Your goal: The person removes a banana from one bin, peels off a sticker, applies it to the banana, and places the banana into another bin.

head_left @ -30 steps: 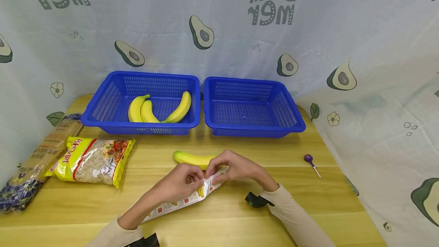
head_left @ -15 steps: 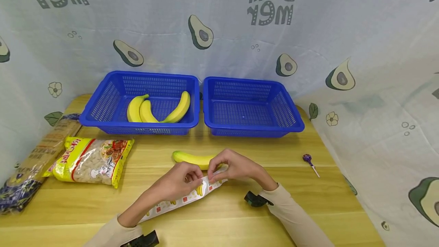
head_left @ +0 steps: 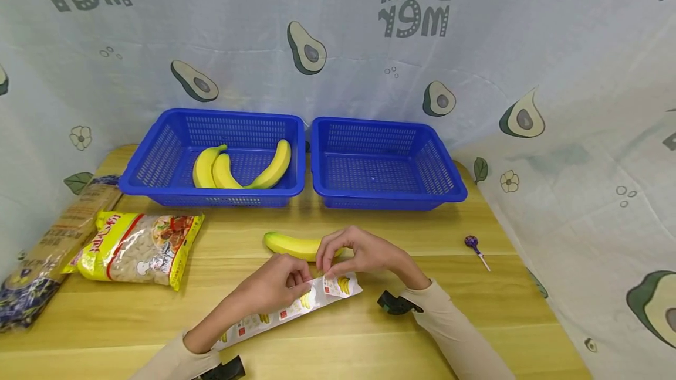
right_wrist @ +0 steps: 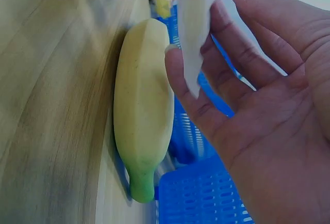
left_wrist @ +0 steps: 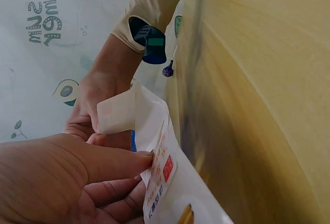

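Note:
A white strip of banana stickers [head_left: 296, 308] slants across the table front in the head view. My left hand [head_left: 274, 285] pinches its upper edge near the middle; the left wrist view shows the thumb pressed on the printed strip [left_wrist: 167, 175]. Farther along, toward the strip's right end, my right hand [head_left: 361, 254] pinches the edge between thumb and fingers. A white flap [left_wrist: 117, 111] bends away there; whether it is a peeled label or backing, I cannot tell. Just behind the hands lies a single banana [head_left: 287, 244], its right end partly covered by my right fingers.
Two blue baskets stand at the back. Several bananas [head_left: 271, 168] lie in the left basket [head_left: 222, 197]; the right basket [head_left: 391, 199] shows a bare bottom. A yellow food bag [head_left: 137, 248] and a long brown package [head_left: 68, 233] are at left, a lollipop [head_left: 473, 244] at right.
My right fingers have shifted along the strip's edge, and its right end now lies uncovered, with a banana print showing. The left hand keeps its pinch. The head view has drifted slightly.

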Demonstrator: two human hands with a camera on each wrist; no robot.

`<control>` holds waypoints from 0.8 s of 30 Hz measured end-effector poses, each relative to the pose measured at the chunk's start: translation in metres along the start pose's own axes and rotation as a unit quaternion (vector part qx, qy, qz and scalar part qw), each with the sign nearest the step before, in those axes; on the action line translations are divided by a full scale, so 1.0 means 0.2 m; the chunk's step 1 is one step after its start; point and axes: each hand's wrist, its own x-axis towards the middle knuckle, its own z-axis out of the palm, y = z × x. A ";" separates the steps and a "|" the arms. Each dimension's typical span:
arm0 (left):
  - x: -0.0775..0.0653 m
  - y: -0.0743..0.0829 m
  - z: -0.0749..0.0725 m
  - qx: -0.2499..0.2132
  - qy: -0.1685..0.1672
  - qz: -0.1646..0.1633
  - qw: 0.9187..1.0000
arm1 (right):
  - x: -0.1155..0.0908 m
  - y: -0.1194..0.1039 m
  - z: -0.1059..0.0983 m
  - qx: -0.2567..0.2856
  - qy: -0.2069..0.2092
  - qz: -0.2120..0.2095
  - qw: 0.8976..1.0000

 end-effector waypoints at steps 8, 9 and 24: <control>-0.01 0.00 0.03 0.021 -0.009 0.001 1.000 | -0.02 -0.01 -0.02 0.019 0.009 0.022 1.000; -0.01 0.00 0.04 0.024 -0.012 0.003 1.000 | -0.02 -0.02 -0.02 0.018 0.011 0.024 0.999; -0.05 0.06 0.04 0.102 -0.054 0.026 0.993 | -0.02 -0.04 -0.03 0.032 0.023 0.022 0.999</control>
